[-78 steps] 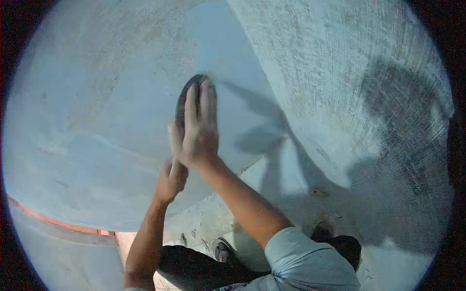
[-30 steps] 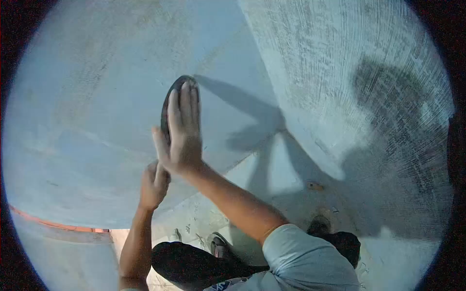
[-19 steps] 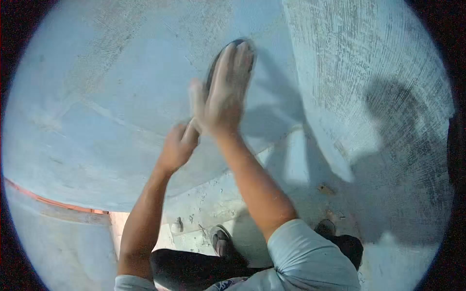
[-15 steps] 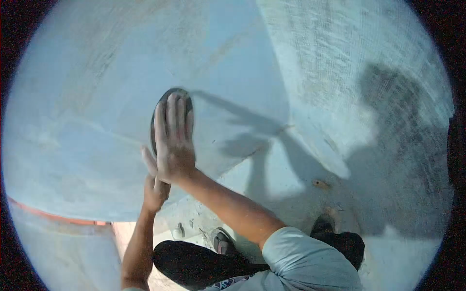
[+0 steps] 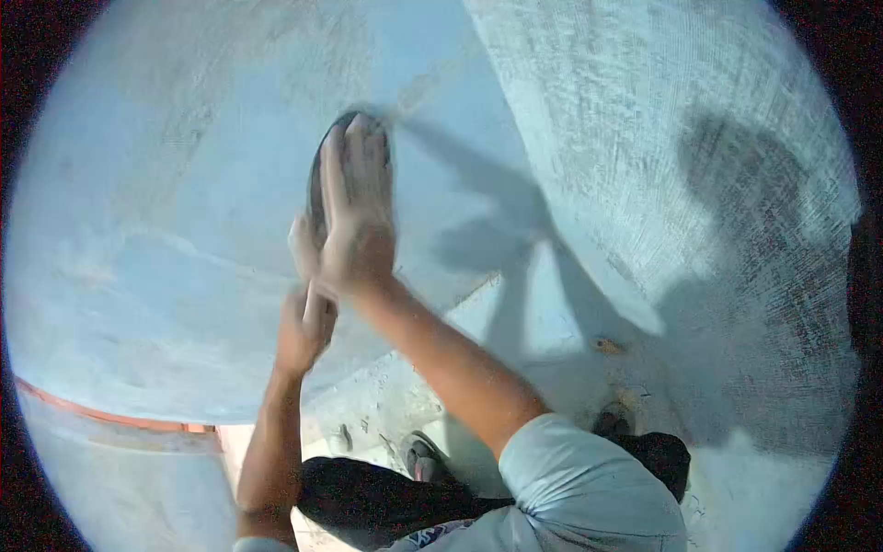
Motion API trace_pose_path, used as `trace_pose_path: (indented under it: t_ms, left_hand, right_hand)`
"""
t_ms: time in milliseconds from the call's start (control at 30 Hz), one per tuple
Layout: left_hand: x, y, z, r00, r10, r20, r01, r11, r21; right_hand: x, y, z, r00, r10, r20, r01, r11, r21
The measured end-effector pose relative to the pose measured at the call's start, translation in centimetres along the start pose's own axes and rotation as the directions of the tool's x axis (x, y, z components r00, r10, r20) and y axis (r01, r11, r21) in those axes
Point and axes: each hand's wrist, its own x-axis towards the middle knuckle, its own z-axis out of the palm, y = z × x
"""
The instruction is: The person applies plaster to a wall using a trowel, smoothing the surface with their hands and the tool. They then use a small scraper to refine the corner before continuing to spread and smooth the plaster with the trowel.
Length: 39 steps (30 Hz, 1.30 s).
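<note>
A dark, flat tool with a rounded end [image 5: 317, 189] lies against the pale blue wall surface [image 5: 248, 184]. My right hand [image 5: 359, 216] rests flat on its upper part, fingers stretched along it and thumb out to the left. Just below, my left hand [image 5: 306, 331] is closed around what appears to be the tool's lower end, mostly hidden by the fingers. Both hands are slightly blurred, and the tool's exact kind cannot be made out.
A rough, streaked wall [image 5: 635, 120] meets the smoother surface at right, with my shadow [image 5: 745, 184] across it. Below are my sandalled foot [image 5: 423, 455], dark-trousered legs [image 5: 386, 497] and small debris on the floor [image 5: 368, 423]. An orange-red strip [image 5: 110, 417] runs along the lower left.
Both hands and the tool have moved upward and a little to the right along the wall surface. Their shadow has shifted with them. The hold looks the same.
</note>
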Motion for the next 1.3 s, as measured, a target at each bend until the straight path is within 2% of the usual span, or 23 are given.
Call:
trace_pose_path:
  t_ms: [33,100,167,233,267,300,367,467,500,567,667,700,733,800,833,867,900,967,1000,1067,1100,1200,1300]
  left_hand:
    - [-1.2,-0.5,-0.4,0.993,-0.111,0.027,0.112,0.991,-0.074]
    - [-3.6,-1.5,-1.3,0.941,-0.328,0.081,0.337,0.918,-0.206]
    - [-0.9,3.0,0.2,0.953,-0.297,0.064,0.304,0.933,-0.191]
    - [3.6,7.3,1.6,0.942,-0.324,0.082,0.331,0.940,-0.081]
    - [6.6,9.3,2.5,0.943,-0.296,0.151,0.312,0.945,-0.098]
    - [8.4,10.6,3.1,0.940,-0.260,0.222,0.291,0.950,-0.118]
    - [8.0,11.3,3.6,0.933,-0.292,0.210,0.323,0.937,-0.134]
    - [4.4,9.6,3.0,0.909,-0.360,0.210,0.401,0.892,-0.207]
    - [2.3,7.2,2.7,0.953,-0.285,0.107,0.301,0.930,-0.212]
    - [-1.5,5.3,0.9,0.916,-0.386,0.109,0.401,0.872,-0.282]
    - [-1.4,6.2,0.2,0.895,-0.428,0.125,0.446,0.857,-0.258]
    - [-0.3,7.6,0.8,0.896,-0.425,0.126,0.444,0.862,-0.244]
    - [1.2,8.8,1.8,0.933,-0.359,0.033,0.358,0.916,-0.179]
    - [5.4,10.8,2.7,0.948,-0.284,0.146,0.305,0.940,-0.153]
    - [6.8,11.1,3.2,0.938,-0.303,0.170,0.332,0.924,-0.188]
    - [7.7,11.8,3.9,0.929,-0.314,0.194,0.354,0.908,-0.225]
    - [8.2,12.1,4.0,0.921,-0.323,0.219,0.374,0.890,-0.260]
    - [6.2,11.3,3.0,0.932,-0.307,0.194,0.343,0.920,-0.191]
    - [4.6,10.0,1.9,0.935,-0.297,0.193,0.326,0.935,-0.141]
    - [0.6,7.5,0.5,0.902,-0.402,0.160,0.431,0.861,-0.271]
    - [-1.1,6.2,-0.5,0.899,-0.410,0.151,0.435,0.872,-0.223]
    - [-1.5,6.2,-1.2,0.892,-0.408,0.194,0.439,0.884,-0.161]
    - [-1.5,8.4,-0.9,0.873,-0.446,0.196,0.481,0.852,-0.205]
  right_hand:
    - [-2.0,-1.2,0.4,0.994,0.040,0.103,-0.040,0.999,-0.005]
    - [-3.4,-1.9,0.9,0.987,0.050,0.153,-0.045,0.998,-0.031]
    - [-0.7,-1.0,-0.7,0.997,0.037,0.064,-0.036,0.999,-0.029]
    - [4.2,2.0,-2.3,0.993,-0.043,-0.113,0.034,0.996,-0.077]
    - [6.9,3.2,-3.1,0.977,-0.081,-0.199,0.057,0.991,-0.122]
    - [9.1,4.2,-4.0,0.970,-0.110,-0.215,0.074,0.983,-0.168]
    - [9.7,4.6,-4.8,0.973,-0.125,-0.195,0.083,0.974,-0.213]
    - [5.8,2.9,-3.7,0.992,-0.082,-0.100,0.067,0.988,-0.139]
    - [3.9,1.2,-3.4,1.000,0.008,-0.013,-0.010,0.996,-0.090]
    - [0.2,-0.8,-2.0,0.997,0.032,0.072,-0.029,0.998,-0.050]
    - [-0.2,-1.0,-2.4,0.997,0.031,0.066,-0.032,0.999,0.007]
    - [1.0,-0.3,-2.7,1.000,0.004,0.014,-0.004,1.000,-0.018]
    - [3.2,0.8,-3.1,0.999,-0.026,-0.036,0.024,0.999,-0.041]
    - [7.3,2.9,-3.9,0.989,-0.086,-0.123,0.075,0.993,-0.095]
    - [9.2,4.0,-4.4,0.977,-0.128,-0.170,0.105,0.985,-0.135]
    - [9.9,4.4,-4.9,0.979,-0.098,-0.181,0.070,0.986,-0.152]
    - [9.5,4.3,-4.6,0.978,-0.104,-0.181,0.075,0.985,-0.157]
    - [7.8,3.4,-3.7,0.977,-0.109,-0.184,0.081,0.984,-0.157]
    - [6.2,2.2,-3.1,0.986,-0.070,-0.150,0.052,0.991,-0.122]
    - [2.0,-0.3,-2.0,0.999,0.030,0.014,-0.029,0.997,-0.069]
    - [-0.1,-0.9,-1.1,0.999,0.027,0.046,-0.027,1.000,-0.014]
    - [-1.1,-1.0,-1.3,0.996,0.048,0.073,-0.049,0.999,0.018]
    - [1.0,-2.0,-3.1,0.990,0.060,0.124,-0.059,0.998,-0.009]
